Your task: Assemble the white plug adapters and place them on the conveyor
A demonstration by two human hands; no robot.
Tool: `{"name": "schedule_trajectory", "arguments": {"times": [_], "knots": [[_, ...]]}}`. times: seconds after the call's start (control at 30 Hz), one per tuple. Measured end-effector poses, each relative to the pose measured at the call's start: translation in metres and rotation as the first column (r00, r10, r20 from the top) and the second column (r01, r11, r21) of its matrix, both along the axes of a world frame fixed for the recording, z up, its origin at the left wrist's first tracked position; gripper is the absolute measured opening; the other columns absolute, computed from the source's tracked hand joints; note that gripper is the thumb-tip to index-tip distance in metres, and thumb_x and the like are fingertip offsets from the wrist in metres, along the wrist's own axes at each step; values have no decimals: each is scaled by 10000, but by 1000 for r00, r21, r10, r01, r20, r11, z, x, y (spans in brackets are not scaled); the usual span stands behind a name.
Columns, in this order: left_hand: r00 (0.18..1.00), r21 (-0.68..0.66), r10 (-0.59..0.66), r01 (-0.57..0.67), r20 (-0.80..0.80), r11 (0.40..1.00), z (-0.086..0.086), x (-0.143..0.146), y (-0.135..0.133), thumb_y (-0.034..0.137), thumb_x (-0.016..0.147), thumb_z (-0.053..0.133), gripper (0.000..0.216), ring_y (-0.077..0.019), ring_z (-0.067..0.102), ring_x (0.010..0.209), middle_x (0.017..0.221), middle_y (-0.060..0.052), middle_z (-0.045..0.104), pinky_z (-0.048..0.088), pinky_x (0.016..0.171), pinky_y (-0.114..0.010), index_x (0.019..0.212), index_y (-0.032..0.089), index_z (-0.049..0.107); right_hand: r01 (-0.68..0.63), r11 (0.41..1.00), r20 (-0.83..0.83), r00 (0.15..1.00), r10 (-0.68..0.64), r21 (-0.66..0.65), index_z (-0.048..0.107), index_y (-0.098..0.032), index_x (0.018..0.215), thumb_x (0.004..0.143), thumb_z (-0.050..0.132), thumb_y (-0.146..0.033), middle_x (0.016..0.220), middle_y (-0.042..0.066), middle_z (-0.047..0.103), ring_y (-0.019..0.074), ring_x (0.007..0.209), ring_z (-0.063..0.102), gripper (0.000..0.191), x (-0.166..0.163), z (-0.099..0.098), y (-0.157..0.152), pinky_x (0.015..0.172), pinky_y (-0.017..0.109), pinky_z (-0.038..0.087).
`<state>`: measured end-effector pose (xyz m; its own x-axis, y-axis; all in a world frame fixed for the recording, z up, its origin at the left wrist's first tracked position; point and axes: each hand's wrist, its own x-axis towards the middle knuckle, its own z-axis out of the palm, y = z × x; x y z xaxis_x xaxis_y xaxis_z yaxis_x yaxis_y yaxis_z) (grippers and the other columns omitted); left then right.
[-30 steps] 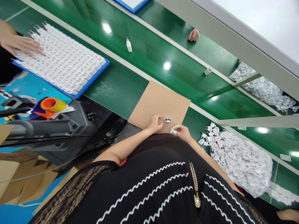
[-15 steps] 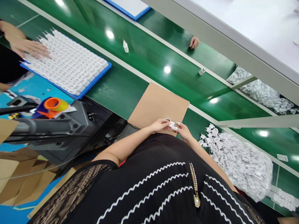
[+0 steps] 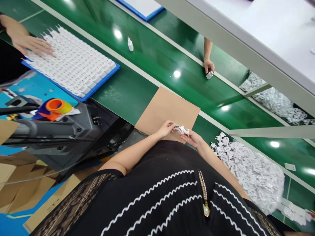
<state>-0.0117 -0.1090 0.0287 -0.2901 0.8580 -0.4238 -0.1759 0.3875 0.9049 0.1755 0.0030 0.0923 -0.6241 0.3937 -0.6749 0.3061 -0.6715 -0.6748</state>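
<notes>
head view: over a sheet of brown cardboard, 2 small white parts are up in the fingers. the left hand pinches a white housing with a dark opening between its thumb and fingertips. the right hand has its fingers bent around a white plug piece, just beside the housing; whether the 2 parts touch, i cannot tell.

judging by this, the pair is picked up and brought close, but does not yet read as 1 closed unit, so joining looks left undone. plenty of white pieces remain in a clear bag by the right arm. elsewhere, whole-looking units are in evidence: rows in a blue tray under a co-worker's hand, 1 white charger on the green surface, and another unit at a far co-worker's fingertips.
</notes>
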Motion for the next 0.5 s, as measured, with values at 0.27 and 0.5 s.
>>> {"name": "schedule_trajectory", "arguments": {"times": [0.27, 0.5], "knots": [[919, 51, -11, 33, -394, 998, -32, -6, -6, 245, 660, 887, 613, -289, 552, 1189, 1211, -86, 595, 456, 1100, -468, 1239, 238, 684, 11, 909, 103, 993, -59, 416, 706, -219, 944, 697, 849, -452, 1002, 79, 777, 262, 978, 733, 368, -8, -26, 1, 936, 408, 594], [835, 81, -70, 136, -546, 987, -44, 0, 3, 385, 824, 798, 311, -262, 525, 1114, 1096, -56, 605, 442, 1082, -446, 1127, 315, 792, -234, 581, 273, 962, 21, 780, 724, -263, 1061, 819, 685, -276, 1091, 47, 761, 272, 1018, 692, 245, -21, -32, -1, 1008, 445, 521]]}}
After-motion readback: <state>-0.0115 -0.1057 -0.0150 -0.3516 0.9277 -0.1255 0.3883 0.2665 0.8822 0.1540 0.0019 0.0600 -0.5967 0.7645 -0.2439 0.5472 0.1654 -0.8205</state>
